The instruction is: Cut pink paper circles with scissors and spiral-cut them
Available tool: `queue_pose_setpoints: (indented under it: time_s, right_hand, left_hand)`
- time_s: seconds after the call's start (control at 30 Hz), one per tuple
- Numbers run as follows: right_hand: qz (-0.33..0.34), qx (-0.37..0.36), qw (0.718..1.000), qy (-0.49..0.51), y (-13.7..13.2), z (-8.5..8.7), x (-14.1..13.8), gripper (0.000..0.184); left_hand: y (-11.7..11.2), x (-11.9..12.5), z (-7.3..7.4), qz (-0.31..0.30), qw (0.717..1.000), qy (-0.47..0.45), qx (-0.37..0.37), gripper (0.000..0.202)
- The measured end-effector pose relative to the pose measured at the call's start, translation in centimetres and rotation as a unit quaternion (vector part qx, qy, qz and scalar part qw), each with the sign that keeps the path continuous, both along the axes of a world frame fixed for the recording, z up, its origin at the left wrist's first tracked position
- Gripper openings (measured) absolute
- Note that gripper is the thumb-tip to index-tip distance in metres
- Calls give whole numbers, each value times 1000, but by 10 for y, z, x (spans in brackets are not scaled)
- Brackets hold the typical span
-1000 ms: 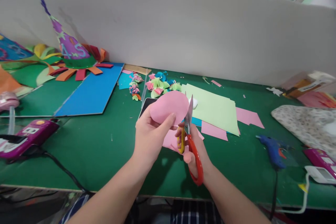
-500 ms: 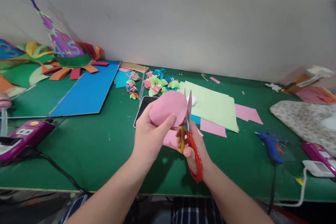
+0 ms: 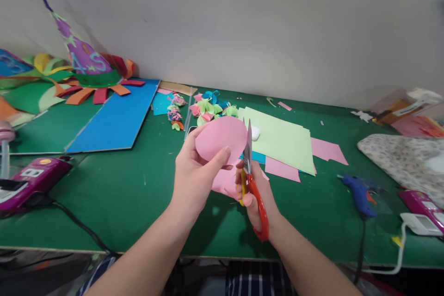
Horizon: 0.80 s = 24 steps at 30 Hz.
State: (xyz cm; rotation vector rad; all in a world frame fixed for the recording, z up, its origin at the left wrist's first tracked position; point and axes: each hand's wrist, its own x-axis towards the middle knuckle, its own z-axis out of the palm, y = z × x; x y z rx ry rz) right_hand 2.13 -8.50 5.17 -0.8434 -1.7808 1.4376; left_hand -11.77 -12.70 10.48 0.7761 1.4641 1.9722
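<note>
The pink paper disc (image 3: 222, 136) is the reference for all positions below, with sides as seen by the wearer.

Left hand (image 3: 194, 171): the grip is clamped on the disc at its lower left edge. The thumb presses flat on the near face, while the other fingers pass behind the disc and are mostly hidden. Most of the disc lies beyond the thumb, raised above the table (image 3: 149, 212) and tilted to face the wearer.

Right hand (image 3: 260, 189): the grip is closed around the red and yellow handles of the scissors (image 3: 247, 165), below and right of the disc. The blades point upward, slightly apart, alongside the right edge of the disc. Contact between blade and paper cannot be determined.

Surrounding items: a pink paper scrap (image 3: 224, 182) lies below the disc. Light green sheets (image 3: 284, 132) lie to the right of the disc, and a blue glue gun (image 3: 359, 196) lies farther right. Paper flowers (image 3: 208, 108) lie just beyond the disc. A blue board (image 3: 118, 120) lies well to its left.
</note>
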Motion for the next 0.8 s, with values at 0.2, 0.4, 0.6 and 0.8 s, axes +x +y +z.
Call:
queue_pose_setpoints:
  time_s: [0.2, 0.4, 0.6, 0.8]
  right_hand:
    - [-4, -18, 1000, -1, 0, -1, -1, 101]
    - [-10, -2, 1000, 0, -2, 5, -1, 96]
    - [0, 28, 1000, -5, -1, 1, -1, 91]
    - [-3, 38, 999, 0, 0, -6, -1, 88]
  left_hand:
    - [1, 2, 10, 14, 1000, -14, 4, 52]
    - [1, 0, 12, 16, 1000, -14, 5, 55]
    - [1, -7, 9, 18, 1000, -1, 13, 54]
    - [0, -12, 6, 22, 1000, 4, 13, 55]
